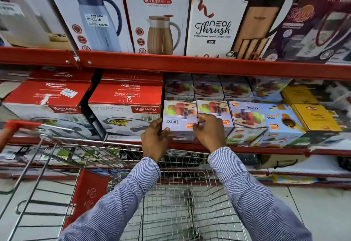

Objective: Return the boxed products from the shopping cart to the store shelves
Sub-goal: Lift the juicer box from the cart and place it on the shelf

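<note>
Both our hands grip one juicer box (pixel 179 116), printed side upside down: left hand (pixel 154 138) at its left edge, right hand (pixel 209 130) at its right. Box sits on the middle shelf (pixel 266 148), above the cart (pixel 171 183).

A retail shop aisle: red metal shelves (pixel 190 64) stacked with boxed kitchenware, among them flask cartons (pixel 155 15) bearing a price sticker (pixel 96 20), casserole boxes (pixel 125 108) and juicer boxes (pixel 247 113), with a wire shopping cart (pixel 171 193) parked on the tiled floor (pixel 322 212).
</note>
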`<state>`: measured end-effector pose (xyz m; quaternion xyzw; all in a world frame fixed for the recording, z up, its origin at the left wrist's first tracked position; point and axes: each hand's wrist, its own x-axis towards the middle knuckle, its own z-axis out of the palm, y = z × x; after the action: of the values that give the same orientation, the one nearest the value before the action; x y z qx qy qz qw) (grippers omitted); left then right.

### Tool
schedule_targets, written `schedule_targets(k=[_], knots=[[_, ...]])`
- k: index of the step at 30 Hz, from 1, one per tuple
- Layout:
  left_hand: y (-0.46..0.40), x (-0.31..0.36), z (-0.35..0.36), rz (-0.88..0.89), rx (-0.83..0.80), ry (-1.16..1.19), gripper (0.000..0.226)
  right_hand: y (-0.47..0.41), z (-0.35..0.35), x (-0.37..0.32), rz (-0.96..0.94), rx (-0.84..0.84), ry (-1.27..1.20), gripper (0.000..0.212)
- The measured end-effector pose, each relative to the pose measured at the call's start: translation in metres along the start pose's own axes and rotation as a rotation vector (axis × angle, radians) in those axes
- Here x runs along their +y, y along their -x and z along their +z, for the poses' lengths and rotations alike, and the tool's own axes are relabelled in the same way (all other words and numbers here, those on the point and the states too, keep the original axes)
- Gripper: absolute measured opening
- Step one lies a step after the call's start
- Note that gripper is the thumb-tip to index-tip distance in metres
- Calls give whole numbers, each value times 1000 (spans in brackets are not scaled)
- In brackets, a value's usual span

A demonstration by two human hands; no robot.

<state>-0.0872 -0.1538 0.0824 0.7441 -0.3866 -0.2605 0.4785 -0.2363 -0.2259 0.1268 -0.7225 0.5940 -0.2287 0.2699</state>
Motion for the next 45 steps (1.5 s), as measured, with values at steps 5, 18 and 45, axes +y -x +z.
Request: schedule_targets(k=[5,18,45], knots=[[-4,2,1,-13,49,14,34,-13,-2,-13,-68,-117,356,37],[-13,-4,9,-143,156,173,28,-74,-23,-12,-370,-373,760,114],[-7,-17,-25,-107,139,260,21,-71,-8,-11,-404,-349,741,112]])
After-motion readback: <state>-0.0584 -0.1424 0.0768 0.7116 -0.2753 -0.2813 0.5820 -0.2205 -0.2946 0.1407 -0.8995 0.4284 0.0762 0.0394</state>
